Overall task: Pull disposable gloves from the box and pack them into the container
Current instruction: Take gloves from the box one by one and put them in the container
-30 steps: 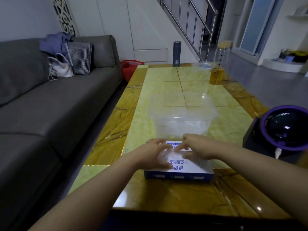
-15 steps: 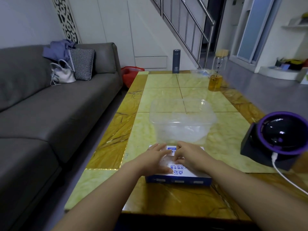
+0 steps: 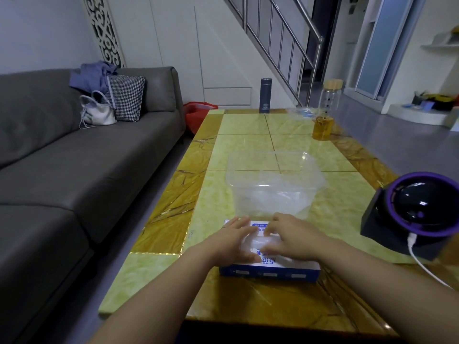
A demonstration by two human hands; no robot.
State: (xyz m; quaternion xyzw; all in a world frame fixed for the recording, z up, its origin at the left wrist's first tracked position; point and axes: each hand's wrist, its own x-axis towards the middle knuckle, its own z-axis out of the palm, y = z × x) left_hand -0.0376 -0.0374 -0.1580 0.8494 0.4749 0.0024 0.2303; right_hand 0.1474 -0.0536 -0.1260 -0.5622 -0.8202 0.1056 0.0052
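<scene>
- Both your forearms reach over the desk (image 3: 248, 125), palms down on the glove box (image 3: 270, 270), just beside the container (image 3: 248, 199).
- Left grip (image 3: 233, 242): released, fingers straight on the box top.
- Right grip (image 3: 295, 242): fingers curled at the opening; grasp cannot be told.

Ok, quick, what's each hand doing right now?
Left hand: open, flat on the blue-and-white cardboard glove box.
Right hand: curled over its opening; grip cannot be told.
</scene>
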